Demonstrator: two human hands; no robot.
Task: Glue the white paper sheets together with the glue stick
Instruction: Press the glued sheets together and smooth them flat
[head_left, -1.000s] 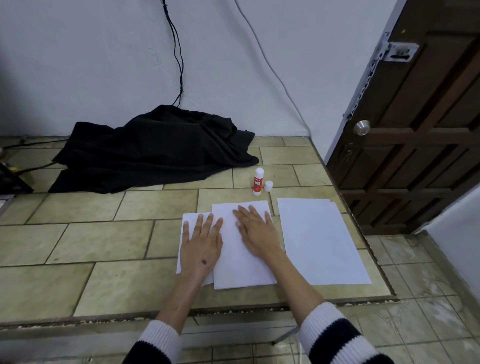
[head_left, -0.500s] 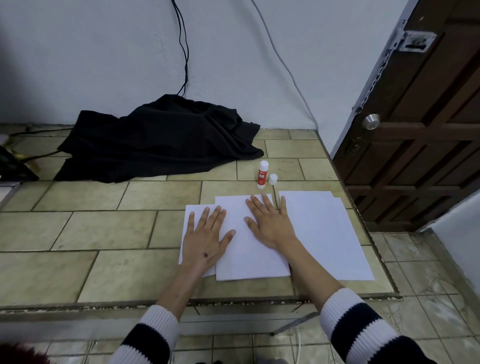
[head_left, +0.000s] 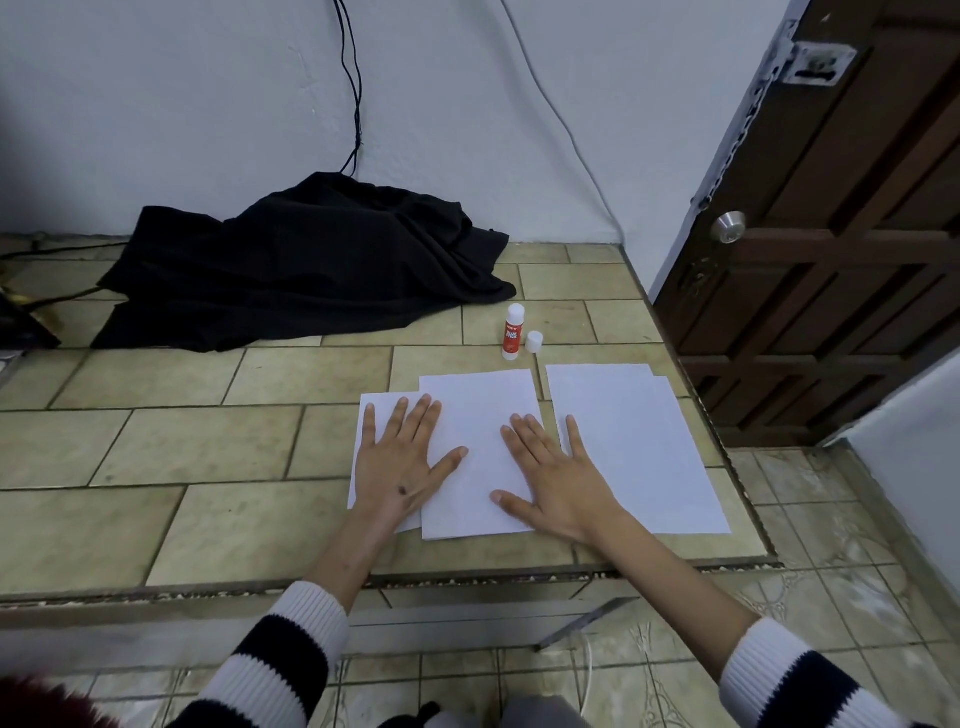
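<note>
Two overlapped white paper sheets (head_left: 480, 447) lie on the tiled table, the upper one shifted right over the lower one. My left hand (head_left: 402, 457) rests flat with spread fingers on their left part. My right hand (head_left: 553, 475) lies flat with fingers apart on the right edge of the upper sheet. A second stack of white sheets (head_left: 631, 441) lies just to the right. The red-and-white glue stick (head_left: 513, 332) stands upright behind the sheets, with its white cap (head_left: 534, 342) standing beside it.
A crumpled black cloth (head_left: 311, 270) covers the back of the tiled table (head_left: 182, 441). Cables hang down the wall behind it. A brown wooden door (head_left: 841, 260) stands at the right, past the table's right edge. The table's front edge is close below my wrists.
My right hand has slid to the right and toward me across the upper sheet. My left hand stays pressed on the left part. The view has shifted slightly.
</note>
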